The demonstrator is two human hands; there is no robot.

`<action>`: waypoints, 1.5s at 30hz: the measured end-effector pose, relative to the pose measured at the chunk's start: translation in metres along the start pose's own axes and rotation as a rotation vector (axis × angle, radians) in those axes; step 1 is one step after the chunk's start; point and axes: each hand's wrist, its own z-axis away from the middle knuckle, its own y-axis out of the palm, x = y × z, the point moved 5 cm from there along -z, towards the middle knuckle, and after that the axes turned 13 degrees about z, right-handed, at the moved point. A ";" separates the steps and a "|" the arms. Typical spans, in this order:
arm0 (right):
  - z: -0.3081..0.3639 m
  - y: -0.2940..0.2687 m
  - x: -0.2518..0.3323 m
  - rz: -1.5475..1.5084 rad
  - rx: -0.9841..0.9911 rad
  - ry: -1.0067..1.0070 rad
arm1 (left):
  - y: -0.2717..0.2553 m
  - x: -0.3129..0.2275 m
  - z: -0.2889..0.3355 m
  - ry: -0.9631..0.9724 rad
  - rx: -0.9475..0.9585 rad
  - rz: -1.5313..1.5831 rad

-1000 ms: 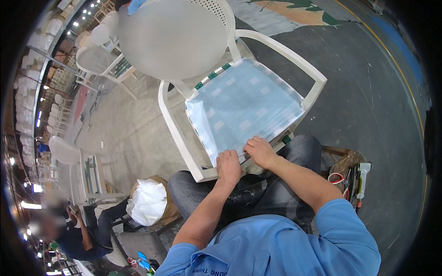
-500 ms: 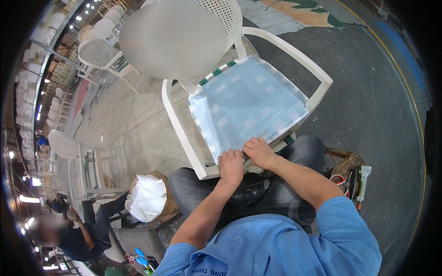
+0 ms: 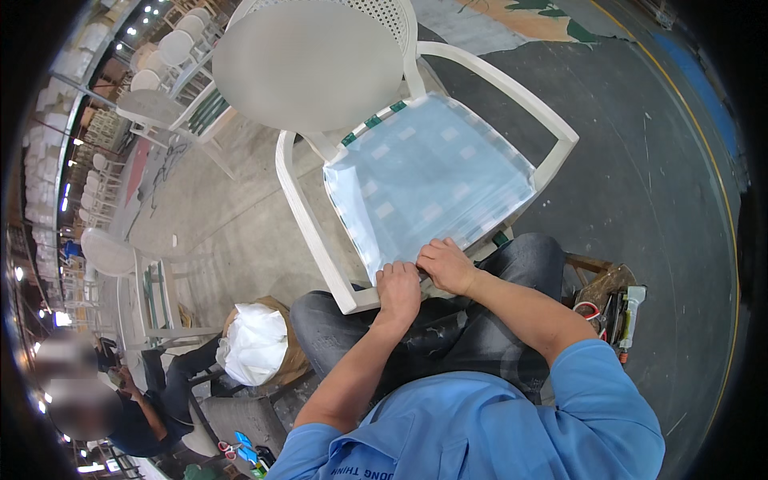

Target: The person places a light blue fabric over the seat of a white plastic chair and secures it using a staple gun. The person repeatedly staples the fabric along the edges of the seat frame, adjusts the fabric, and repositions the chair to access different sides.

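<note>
A white armchair (image 3: 310,222) faces me, its front edge at my lap. Thin light-blue fabric (image 3: 432,172) covers its seat, and pale squares of the webbing beneath show through. Close to the front left corner, my left hand (image 3: 398,292) has its fingers curled over the fabric's edge. Right beside it, my right hand (image 3: 446,267) pinches the same edge. The fingertips of both hands are partly hidden under the rim. Green webbing ends (image 3: 373,122) stick out at the back of the seat.
A bag with white sheeting (image 3: 254,344) stands left of my knee. Scissors (image 3: 588,310) and a caulking-gun-like tool (image 3: 632,316) lie at my right. Red-handled scissors (image 3: 227,450) rest at lower left. Other chairs (image 3: 112,252) and a seated person (image 3: 144,416) are farther left.
Both hands stay on the fabric's front edge, with only a slight shift to the left. The chair's view has tilted a little. The person at left has shifted slightly.
</note>
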 end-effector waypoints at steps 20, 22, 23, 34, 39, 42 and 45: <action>0.006 0.009 0.002 -0.021 -0.102 -0.049 | -0.018 -0.040 0.055 -0.033 0.160 0.221; 0.005 0.007 0.003 -0.029 -0.113 -0.063 | -0.012 -0.033 0.051 -0.049 0.152 0.189; 0.003 0.006 0.004 -0.033 -0.121 -0.072 | -0.009 -0.029 0.051 -0.058 0.147 0.172; 0.007 -0.008 0.000 -0.115 -0.123 0.039 | 0.015 -0.010 0.083 -0.084 0.314 0.057; 0.007 -0.025 0.003 -0.072 -0.197 0.087 | 0.019 -0.009 0.090 -0.083 0.288 0.048; 0.005 -0.019 0.022 -0.027 -0.131 -0.029 | 0.022 -0.009 0.089 -0.100 0.306 0.068; 0.021 -0.007 0.038 0.057 0.014 -0.051 | 0.020 -0.008 0.087 -0.118 0.361 0.097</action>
